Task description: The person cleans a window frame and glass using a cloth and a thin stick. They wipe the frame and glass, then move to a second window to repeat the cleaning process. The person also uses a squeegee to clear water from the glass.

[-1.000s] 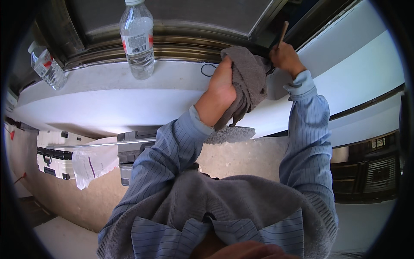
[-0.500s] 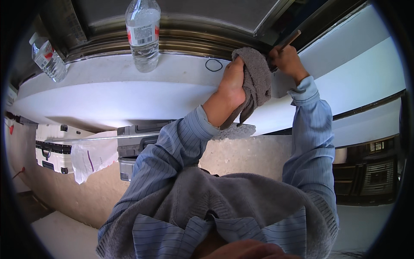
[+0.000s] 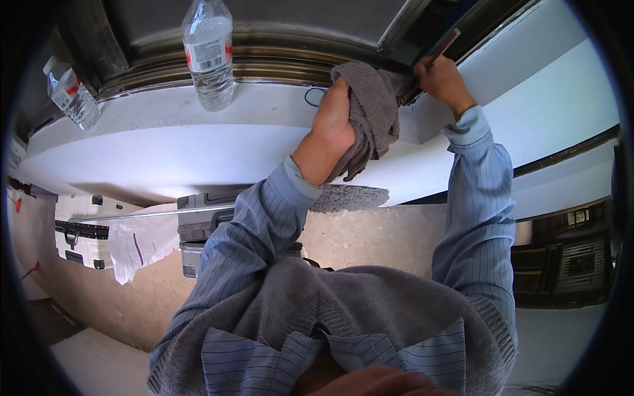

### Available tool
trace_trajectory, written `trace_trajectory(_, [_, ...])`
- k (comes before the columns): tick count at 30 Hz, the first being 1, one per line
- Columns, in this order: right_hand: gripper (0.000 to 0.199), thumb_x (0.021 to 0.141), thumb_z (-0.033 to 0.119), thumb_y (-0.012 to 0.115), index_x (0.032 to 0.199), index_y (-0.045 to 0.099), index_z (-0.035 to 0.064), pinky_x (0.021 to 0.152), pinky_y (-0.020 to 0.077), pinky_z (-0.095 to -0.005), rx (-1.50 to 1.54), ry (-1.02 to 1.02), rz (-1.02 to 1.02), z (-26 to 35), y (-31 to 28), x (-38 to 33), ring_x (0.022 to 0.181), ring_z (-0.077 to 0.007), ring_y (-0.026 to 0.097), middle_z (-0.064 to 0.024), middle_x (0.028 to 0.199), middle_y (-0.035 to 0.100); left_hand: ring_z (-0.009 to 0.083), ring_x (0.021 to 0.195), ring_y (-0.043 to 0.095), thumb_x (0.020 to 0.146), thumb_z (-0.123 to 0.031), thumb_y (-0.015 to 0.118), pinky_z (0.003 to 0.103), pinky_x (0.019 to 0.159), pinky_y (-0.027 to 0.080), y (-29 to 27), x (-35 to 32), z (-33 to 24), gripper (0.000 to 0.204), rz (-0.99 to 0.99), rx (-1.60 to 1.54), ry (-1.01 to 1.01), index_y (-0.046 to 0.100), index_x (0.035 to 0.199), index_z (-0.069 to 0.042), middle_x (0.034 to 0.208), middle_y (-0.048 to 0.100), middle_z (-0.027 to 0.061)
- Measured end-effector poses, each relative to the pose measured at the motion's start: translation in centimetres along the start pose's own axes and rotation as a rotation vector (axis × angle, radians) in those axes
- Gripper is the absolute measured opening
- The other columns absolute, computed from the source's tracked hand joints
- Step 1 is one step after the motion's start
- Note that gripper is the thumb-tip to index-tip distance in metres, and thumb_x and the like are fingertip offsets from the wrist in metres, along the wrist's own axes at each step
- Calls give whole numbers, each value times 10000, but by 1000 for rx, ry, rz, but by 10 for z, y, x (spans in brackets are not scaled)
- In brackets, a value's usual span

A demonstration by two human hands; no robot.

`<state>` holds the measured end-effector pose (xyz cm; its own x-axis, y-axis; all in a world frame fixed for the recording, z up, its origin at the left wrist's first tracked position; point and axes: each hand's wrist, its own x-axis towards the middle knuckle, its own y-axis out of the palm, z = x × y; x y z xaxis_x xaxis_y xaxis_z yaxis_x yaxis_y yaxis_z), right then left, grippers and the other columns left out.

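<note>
My left hand is closed around a bunched grey-brown cloth above the white window sill. Folds of it hang down past the front edge of the sill. In the far right corner of the window, my right hand grips a slim tool with a wooden handle. The handle sticks up past my fist, tilted to the right. Its lower end is down by the window track and too dark to make out. A thin dark loop lies on the sill just left of the cloth.
A clear water bottle stands on the sill to the left, with a second bottle farther left. Below are a white case, a grey case, a white plastic bag and a long thin rod.
My left hand and the cloth have shifted left, opening a gap from my right hand. My right hand stays in the corner, still gripping the wooden-handled tool.
</note>
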<state>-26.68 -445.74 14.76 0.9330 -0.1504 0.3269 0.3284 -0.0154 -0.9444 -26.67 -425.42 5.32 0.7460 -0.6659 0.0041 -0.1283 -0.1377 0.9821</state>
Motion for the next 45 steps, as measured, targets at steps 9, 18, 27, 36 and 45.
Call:
trace_trajectory(9, [162, 827, 142, 568, 834, 689, 35, 694, 507, -408, 424, -10, -44, -6, 26, -19, 732, -371, 627, -187, 777, 653, 296, 1068, 558, 988, -316, 328, 434, 931, 466, 0, -4, -1, 405, -18, 0, 22, 488, 1203, -12, 1201, 554, 139])
trace_trajectory(18, [144, 853, 109, 564, 841, 660, 3, 601, 499, -351, 56, -50, -111, -7, 8, -43, 640, -286, 643, -167, 708, 645, 299, 1071, 557, 989, -335, 330, 430, 949, 456, 3, -14, 2, 427, -52, 28, -38, 469, 1226, -7, 1210, 550, 139])
trace_trajectory(27, [179, 833, 137, 547, 789, 661, 7, 680, 497, -468, 265, -165, -97, -5, 47, -41, 720, -414, 611, -239, 749, 621, 286, 1029, 575, 985, -347, 338, 423, 926, 464, -8, -17, 0, 407, -26, -41, -76, 520, 1151, -23, 1144, 589, 126])
trace_trajectory(36, [96, 814, 41, 542, 786, 629, 12, 609, 483, -421, 340, -271, -306, 37, 60, -62, 694, -403, 598, -213, 744, 606, 255, 967, 598, 988, -286, 316, 397, 860, 504, -5, -29, -3, 379, -153, 59, 63, 505, 1153, -2, 1114, 593, 126])
trace_trajectory(45, [173, 932, 106, 510, 927, 632, -17, 687, 523, -275, 932, -414, -86, 80, 87, -53, 763, -184, 670, -123, 818, 669, 261, 926, 632, 974, -201, 324, 376, 796, 554, -18, -74, 2, 339, -225, 261, 240, 487, 1176, 18, 1092, 592, 146])
